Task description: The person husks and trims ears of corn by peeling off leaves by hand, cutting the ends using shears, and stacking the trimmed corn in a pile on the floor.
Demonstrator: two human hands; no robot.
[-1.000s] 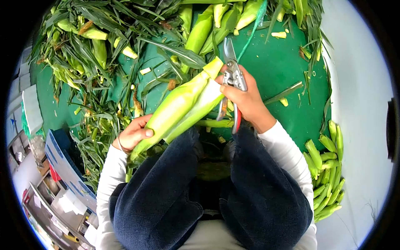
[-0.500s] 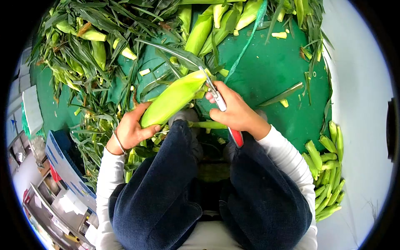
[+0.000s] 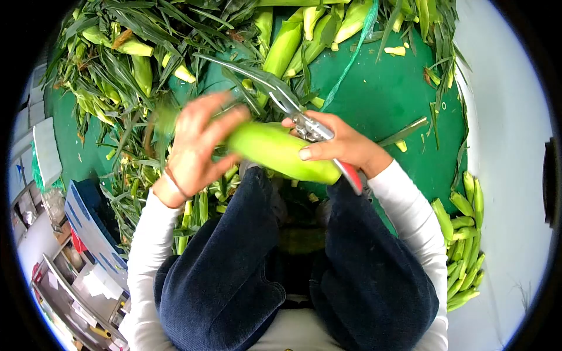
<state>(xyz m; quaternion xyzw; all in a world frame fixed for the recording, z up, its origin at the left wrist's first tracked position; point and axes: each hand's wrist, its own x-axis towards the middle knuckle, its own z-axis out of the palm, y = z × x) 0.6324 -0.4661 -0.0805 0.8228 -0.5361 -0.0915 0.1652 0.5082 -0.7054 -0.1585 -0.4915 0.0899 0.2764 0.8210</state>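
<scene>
My right hand (image 3: pixel 345 143) is closed around pruning shears (image 3: pixel 313 128) with a red handle, and its thumb presses on a green-husked ear of corn (image 3: pixel 281 152). The shears' blades point up and left, away from me. The ear lies slanted above my knees, its left end blurred. At that end is my left hand (image 3: pixel 202 140), smeared by motion, its thumb and fingers close to the husk. Whether it grips the ear is unclear. A faint green blur shows just left of its fingers.
A heap of husks and leaves (image 3: pixel 123 64) covers the left and far side of the green floor (image 3: pixel 386 88). More unhusked ears (image 3: pixel 284 47) lie ahead. Trimmed ears (image 3: pixel 465 245) are piled at right by the pale wall (image 3: pixel 509 146). A light-green strip (image 3: pixel 351 58) crosses the floor.
The ear has swung from pointing up and right to slanting down and right, and now rests in my right hand with the shears. My left hand has moved up from the ear's lower end.
</scene>
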